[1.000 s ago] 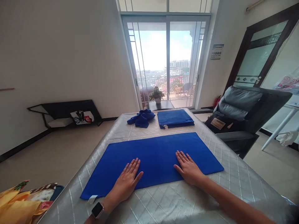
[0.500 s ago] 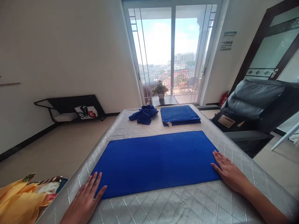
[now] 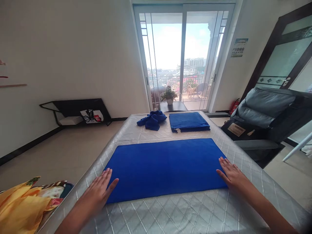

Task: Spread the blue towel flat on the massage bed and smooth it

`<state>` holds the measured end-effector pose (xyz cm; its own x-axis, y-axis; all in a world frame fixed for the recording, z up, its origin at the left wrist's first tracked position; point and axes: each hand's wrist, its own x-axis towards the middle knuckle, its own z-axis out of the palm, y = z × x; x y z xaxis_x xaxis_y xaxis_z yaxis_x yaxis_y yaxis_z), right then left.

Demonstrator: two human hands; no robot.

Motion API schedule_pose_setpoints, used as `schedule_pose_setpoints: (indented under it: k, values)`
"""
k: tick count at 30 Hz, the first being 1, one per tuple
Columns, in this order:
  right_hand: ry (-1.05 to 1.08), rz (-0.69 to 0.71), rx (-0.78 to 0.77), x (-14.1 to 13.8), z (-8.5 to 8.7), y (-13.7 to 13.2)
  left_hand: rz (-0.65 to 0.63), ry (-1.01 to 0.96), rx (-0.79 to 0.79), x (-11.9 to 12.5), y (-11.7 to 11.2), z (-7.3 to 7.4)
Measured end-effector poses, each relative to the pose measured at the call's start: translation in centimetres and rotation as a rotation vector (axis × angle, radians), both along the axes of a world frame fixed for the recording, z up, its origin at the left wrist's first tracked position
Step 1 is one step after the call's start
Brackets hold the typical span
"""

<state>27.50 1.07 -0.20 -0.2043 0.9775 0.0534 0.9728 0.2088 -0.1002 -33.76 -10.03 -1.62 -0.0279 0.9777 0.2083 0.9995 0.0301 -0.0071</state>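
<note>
A blue towel (image 3: 165,167) lies spread flat on a table with a silver quilted cover (image 3: 175,214). My left hand (image 3: 98,191) rests flat at the towel's near left corner, fingers stretched out. At the near right corner my right hand (image 3: 231,175) lies flat as well, fingers apart. Neither hand holds anything. Further back sit a folded blue towel (image 3: 188,122) and a crumpled blue towel (image 3: 152,119).
A black recliner chair (image 3: 263,117) stands to the right of the table. A low black shelf (image 3: 75,112) with a bag is against the left wall. Glass balcony doors (image 3: 182,58) and a potted plant (image 3: 169,95) are beyond. Yellow patterned fabric (image 3: 24,204) shows bottom left.
Both hands slid outward across the towel from its middle to its near left and right corners, staying flat. The view shifted slightly.
</note>
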Motion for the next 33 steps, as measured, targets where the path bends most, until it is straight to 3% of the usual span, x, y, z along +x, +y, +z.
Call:
schedule_pose_setpoints:
  k: [3,5,7,9,12,16,33]
  values:
    - [0.043,0.171,0.010,-7.0,2.7,-0.9,-0.276,-0.070,-0.041,8.8,2.9,2.5]
    - [0.078,0.298,0.003,-12.2,3.8,-1.4,-0.411,-0.075,-0.052,14.8,4.6,3.3]
    - [0.102,0.386,-0.003,-16.7,4.0,-1.6,-0.470,-0.081,-0.049,19.2,5.7,3.1]
    - [0.126,0.433,-0.013,-19.5,3.2,-1.5,-0.460,-0.091,-0.038,21.5,6.3,2.2]
    - [0.154,0.434,-0.031,-21.1,1.2,-1.3,-0.415,-0.107,-0.015,22.3,6.5,0.6]
    - [0.169,0.416,-0.036,-20.8,-0.2,-1.3,-0.410,-0.129,0.035,21.8,6.5,-0.7]
    - [0.135,0.386,-0.060,-20.7,0.2,-1.4,-0.402,-0.172,0.018,21.8,6.5,-0.4]
